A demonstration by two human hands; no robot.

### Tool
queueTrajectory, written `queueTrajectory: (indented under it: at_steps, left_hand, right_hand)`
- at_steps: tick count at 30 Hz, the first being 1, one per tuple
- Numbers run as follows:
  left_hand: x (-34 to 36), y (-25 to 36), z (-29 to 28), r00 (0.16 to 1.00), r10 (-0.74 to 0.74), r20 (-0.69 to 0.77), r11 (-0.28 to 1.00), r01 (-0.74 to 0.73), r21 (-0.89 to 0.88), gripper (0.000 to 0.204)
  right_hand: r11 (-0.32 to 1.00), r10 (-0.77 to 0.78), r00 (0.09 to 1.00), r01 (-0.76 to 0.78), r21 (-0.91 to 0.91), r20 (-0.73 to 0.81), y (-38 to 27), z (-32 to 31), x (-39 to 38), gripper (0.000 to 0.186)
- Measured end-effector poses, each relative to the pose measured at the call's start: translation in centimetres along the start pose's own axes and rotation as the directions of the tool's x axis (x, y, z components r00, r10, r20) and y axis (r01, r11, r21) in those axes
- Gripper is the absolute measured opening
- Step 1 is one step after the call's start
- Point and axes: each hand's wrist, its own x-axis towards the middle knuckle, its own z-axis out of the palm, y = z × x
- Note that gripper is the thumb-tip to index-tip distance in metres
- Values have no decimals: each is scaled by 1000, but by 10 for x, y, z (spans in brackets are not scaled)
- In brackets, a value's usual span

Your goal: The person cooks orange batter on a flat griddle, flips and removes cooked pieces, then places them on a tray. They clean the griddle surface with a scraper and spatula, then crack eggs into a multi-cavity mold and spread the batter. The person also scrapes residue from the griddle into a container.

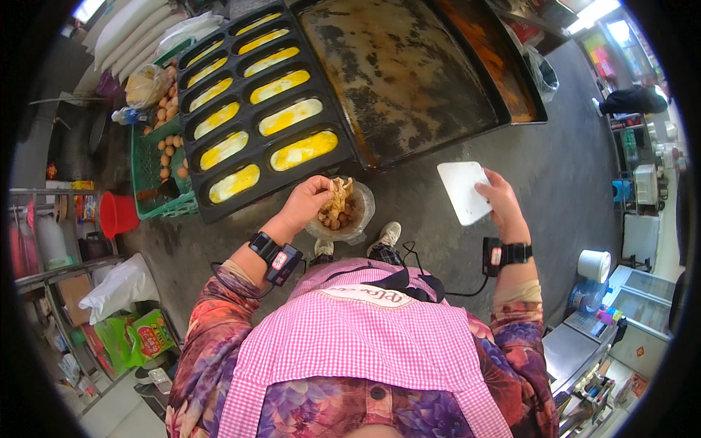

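My left hand (305,205) is closed, its fingertips pinching a crumpled, yellowish-brown piece (340,196) whose kind I cannot make out. The piece is over a clear bin (365,213) on the floor that has brown eggshells (334,219) in it. Out to the right, my right hand (504,197) grips a flat white scraper (464,193) by one edge. Ahead on the left is a black mould tray (272,174) with two rows of oblong wells. Yellow and white egg (304,150) lies in the wells.
A large, stained baking tray (409,80) adjoins the mould tray, with a second dark tray (504,66) to its right. On the left are a green crate (143,179) of brown eggs (169,150) and a red bucket (119,214). A white bucket (594,266) stands right.
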Motion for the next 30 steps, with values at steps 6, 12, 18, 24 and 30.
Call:
queueTrajectory:
  at_steps: [6, 12, 18, 24, 30]
  left_hand:
    - [-36, 4, -28, 998, 21, 52, 868, 8, -496, 9]
    - [-61, 0, -50, 997, -17, 69, 846, 51, -531, 7]
    - [-77, -17, -63, 970, -63, 234, 906, 154, -395, 8]
    - [-78, -31, -42, 951, -160, 264, 913, 244, -326, 8]
    - [-74, -46, 29, 876, -195, 442, 929, 309, -204, 10]
  right_hand:
    - [984, -82, 988, 59, 168, 132, 0, 46, -51, 46]
    - [932, -163, 981, 117, 343, 107, 17, 93, -90, 42]
    - [836, -137, 990, 133, 532, -33, 67, 94, -132, 32]
    - [702, -46, 957, 235, 673, -285, 128, 48, -216, 25]
    - [592, 83, 840, 391, 705, -536, 206, 9, -342, 21]
